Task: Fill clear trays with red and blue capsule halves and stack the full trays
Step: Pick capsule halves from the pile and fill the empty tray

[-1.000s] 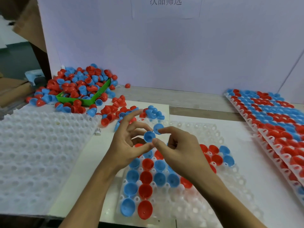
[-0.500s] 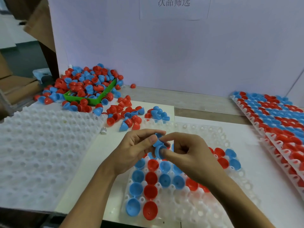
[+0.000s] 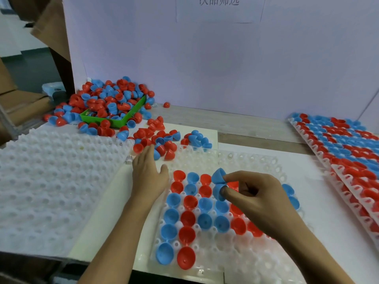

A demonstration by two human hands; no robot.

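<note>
White tabletop (image 3: 320, 193) runs under everything, backed by a pale lilac board (image 3: 225, 64) with a printed sheet taped near its top. At the middle lies a clear moulded plastic tray (image 3: 242, 257) of round cups, partly filled with glossy red and blue capsule halves (image 3: 187, 218) sitting open side up in rows.

Above the tray's far rows the right hand (image 3: 258, 197) pinches two blue capsule halves (image 3: 219, 184) between thumb and forefinger; the upper one shows its dome, the lower one sits against the thumb tip. The other fingers are curled under the palm, and the hand hides several cups beneath it.

Over at the tray's far left corner the left hand (image 3: 148, 173) lies flat with fingers straight and holds nothing. Its fingertips reach a loose scatter of red and blue halves (image 3: 162, 140) on the table just beyond the tray.

Farther back on the left, a green plastic bin (image 3: 121, 120) is heaped over its rim with more halves, which spill around it. A wide stack of empty white dimpled trays (image 3: 53, 181) fills the left side, just beside the left forearm. Along the right edge lie filled trays (image 3: 348, 148), overlapping and packed with red and blue. Brown cardboard (image 3: 51, 33) stands behind the bin.
</note>
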